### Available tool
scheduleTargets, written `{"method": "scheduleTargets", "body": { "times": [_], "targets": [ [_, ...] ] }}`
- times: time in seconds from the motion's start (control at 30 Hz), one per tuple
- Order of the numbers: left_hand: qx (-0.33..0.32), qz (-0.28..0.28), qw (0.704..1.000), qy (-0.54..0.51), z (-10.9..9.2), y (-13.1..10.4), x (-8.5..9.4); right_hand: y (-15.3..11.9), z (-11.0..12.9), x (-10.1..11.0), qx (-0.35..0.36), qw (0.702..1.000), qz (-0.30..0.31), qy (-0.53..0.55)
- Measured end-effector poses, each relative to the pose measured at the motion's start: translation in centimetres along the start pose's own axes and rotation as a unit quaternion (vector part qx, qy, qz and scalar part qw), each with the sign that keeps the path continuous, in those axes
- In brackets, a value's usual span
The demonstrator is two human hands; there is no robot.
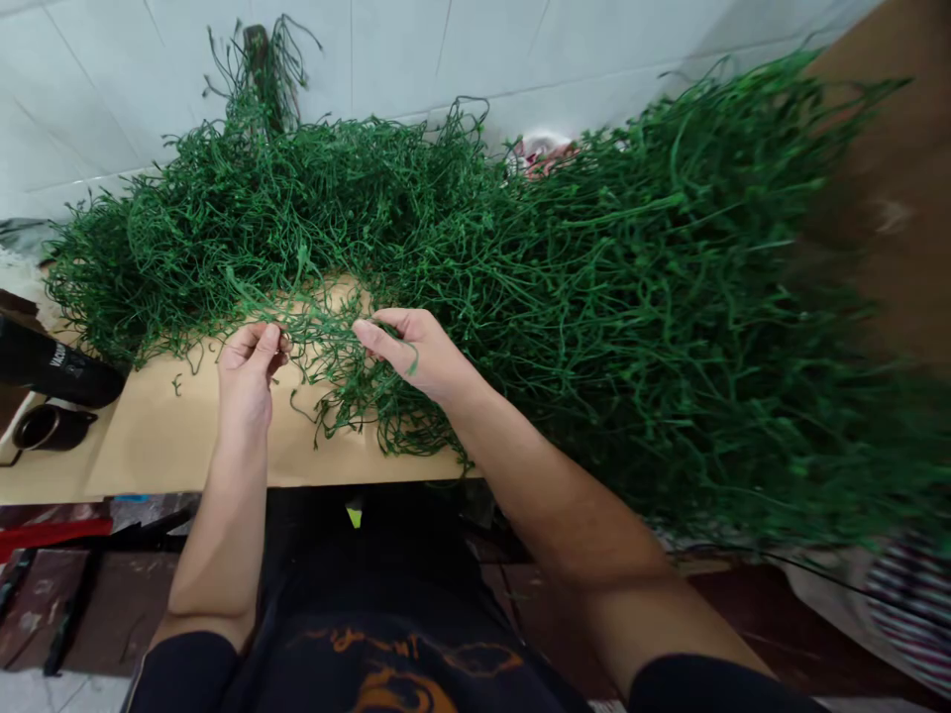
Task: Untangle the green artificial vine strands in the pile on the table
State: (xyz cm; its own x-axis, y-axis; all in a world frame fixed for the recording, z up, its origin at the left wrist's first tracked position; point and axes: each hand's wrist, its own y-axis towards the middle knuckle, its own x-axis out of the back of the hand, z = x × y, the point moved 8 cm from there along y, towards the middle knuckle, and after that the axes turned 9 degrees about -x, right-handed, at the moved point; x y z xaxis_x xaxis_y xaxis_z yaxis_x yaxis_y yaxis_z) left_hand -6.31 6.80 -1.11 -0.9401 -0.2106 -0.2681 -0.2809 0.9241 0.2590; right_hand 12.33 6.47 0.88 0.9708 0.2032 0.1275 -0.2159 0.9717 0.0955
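Observation:
A large tangled heap of thin green stems (594, 297) with small knobbly tips covers much of the tan board (170, 416). They look like artificial greenery. My left hand (255, 356), left of the middle, has thumb and fingers pinched together on a thin green stem. To its right my right hand (412, 352) pinches green stems between thumb and index finger, and one strand hangs over its palm side. Between the two hands lies a loose clump of stems (334, 337). Exactly how many strands each hand grips is hidden.
At the left edge lie a black bottle (55, 366) and a dark mug (55, 428). A white-tiled wall (371, 59) rises behind, with a red and white item (546, 153) partly buried. A brown panel (892, 178) stands at right. Striped cloth (910, 604) sits lower right.

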Motion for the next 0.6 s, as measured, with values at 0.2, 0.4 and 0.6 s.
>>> {"method": "scheduleTargets", "body": {
  "times": [0.2, 0.4, 0.6],
  "targets": [
    [-0.173, 0.014, 0.983, 0.063, -2.3, 0.5, -1.0, 0.5, -2.6, 0.5, -0.111, 0.978, -0.032, 0.174],
    [0.001, 0.211, 0.976, 0.062, 1.3, -0.5, -5.3, 0.5, -3.7, 0.2, -0.153, 0.958, -0.022, 0.241],
    [-0.021, 0.19, 0.971, 0.141, 1.3, 0.4, -5.0, -2.5, 1.1, 5.7, 0.051, 0.967, -0.245, -0.045]
  ]
}}
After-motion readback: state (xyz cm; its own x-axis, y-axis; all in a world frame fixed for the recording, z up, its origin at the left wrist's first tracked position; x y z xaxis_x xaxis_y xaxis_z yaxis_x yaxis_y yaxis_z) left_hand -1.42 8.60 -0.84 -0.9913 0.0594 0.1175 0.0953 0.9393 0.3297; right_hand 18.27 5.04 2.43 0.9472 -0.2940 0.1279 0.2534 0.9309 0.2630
